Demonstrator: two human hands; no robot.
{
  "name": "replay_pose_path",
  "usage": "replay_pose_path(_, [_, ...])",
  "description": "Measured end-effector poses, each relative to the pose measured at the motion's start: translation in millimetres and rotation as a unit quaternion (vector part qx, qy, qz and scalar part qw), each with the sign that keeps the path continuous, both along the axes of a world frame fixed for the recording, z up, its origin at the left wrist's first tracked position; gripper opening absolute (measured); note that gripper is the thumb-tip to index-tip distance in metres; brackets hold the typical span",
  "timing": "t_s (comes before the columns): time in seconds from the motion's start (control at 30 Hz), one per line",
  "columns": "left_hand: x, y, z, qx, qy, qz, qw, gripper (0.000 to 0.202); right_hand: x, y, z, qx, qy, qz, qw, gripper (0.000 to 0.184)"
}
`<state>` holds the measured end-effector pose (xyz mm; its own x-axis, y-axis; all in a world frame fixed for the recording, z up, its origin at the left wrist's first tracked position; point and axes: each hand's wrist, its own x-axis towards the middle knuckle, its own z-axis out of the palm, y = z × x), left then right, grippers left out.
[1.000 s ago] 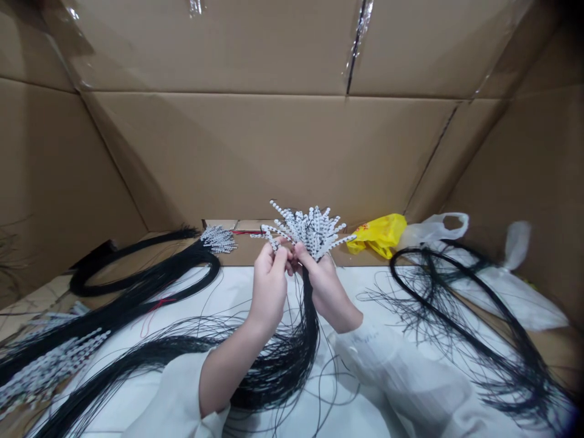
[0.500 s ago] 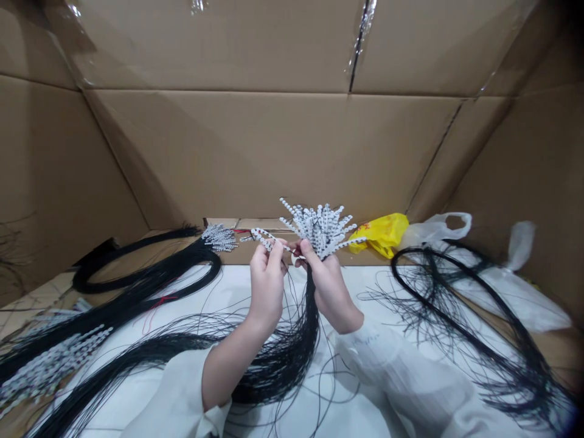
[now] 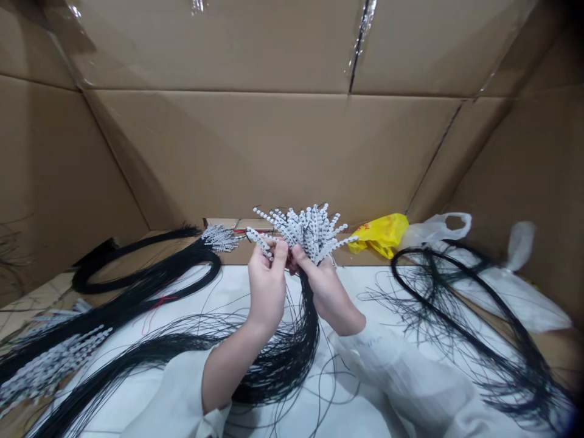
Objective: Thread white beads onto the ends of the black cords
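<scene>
- Hands: two, bare, close together over the white work surface [image 3: 237, 292]; whether fingertips touch, cannot tell.
- Left hand [image 3: 268, 289]: thumb and fingers pinched on a few white-tipped strands [image 3: 259, 242], their ends slanting up and left. Exact number unclear.
- Right hand [image 3: 329, 291]: wrapped about the neck of one black bundle [image 3: 306, 359], thumb pointing up-left.
- Bundle: in front of the person, centre. White beaded-looking tips [image 3: 314, 228] fan out above the hands, too many and too overlapped to count. Below, black strands drop, then sweep left; partly behind the left forearm, cut off at the lower edge.
- Left side: two more clusters of white tips, one far [image 3: 219, 238], one near [image 3: 52, 365], among black strands. Near cluster runs out of frame. One red tie [image 3: 163, 300] on the strands.
- Right side: one long black coil [image 3: 460, 316], loose ends frayed; lower end blurs into the dark corner.
- Bags: one yellow bag [image 3: 382, 235], crumpled; one white handled bag [image 3: 435, 229] beside it; one translucent bag [image 3: 520, 298] behind the coil. Contents not readable.
- Cardboard panels [image 3: 255, 152] around left, back and right.
</scene>
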<state>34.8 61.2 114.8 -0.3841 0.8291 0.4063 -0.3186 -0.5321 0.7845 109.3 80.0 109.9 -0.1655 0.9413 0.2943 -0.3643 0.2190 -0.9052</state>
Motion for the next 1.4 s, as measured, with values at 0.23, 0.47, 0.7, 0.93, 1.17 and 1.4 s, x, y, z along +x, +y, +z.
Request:
replay_pose_path(0.23, [0.5,5.3,-9.6,-0.04,-0.073,0.089,0.993,0.026,1.6,8.9,3.2,-0.025,0.021,-0.039,0.999,0.027])
replay_pose_path(0.47, [1.1,1.6,-2.0,-0.008,-0.104,0.032,0.994,0.018,4.9,9.2,6.6,-0.057,0.026,-0.008,0.998,0.025])
replay_pose_path(0.7, [-1.3,0.6,-2.2,-0.034,0.013,0.006,0.999,0.02,3.3,6.0,3.5,-0.048,0.043,0.044,0.997,0.022])
replay_pose_path(0.93, [-2.4,3.0,-5.2,-0.02,0.053,0.033,0.998,0.02,2.5,5.2,2.4,-0.038,0.03,-0.004,0.999,0.023])
replay_pose_path(1.17, [2.9,5.9,-8.1,-0.046,-0.095,0.058,0.993,0.018,5.4,9.0,8.5,-0.076,0.061,-0.009,0.995,0.024])
replay_pose_path(1.4, [1.3,1.9,-8.0,-0.049,-0.01,-0.003,0.999,0.027,4.6,3.3,7.4,-0.056,0.04,0.066,0.995,0.015])
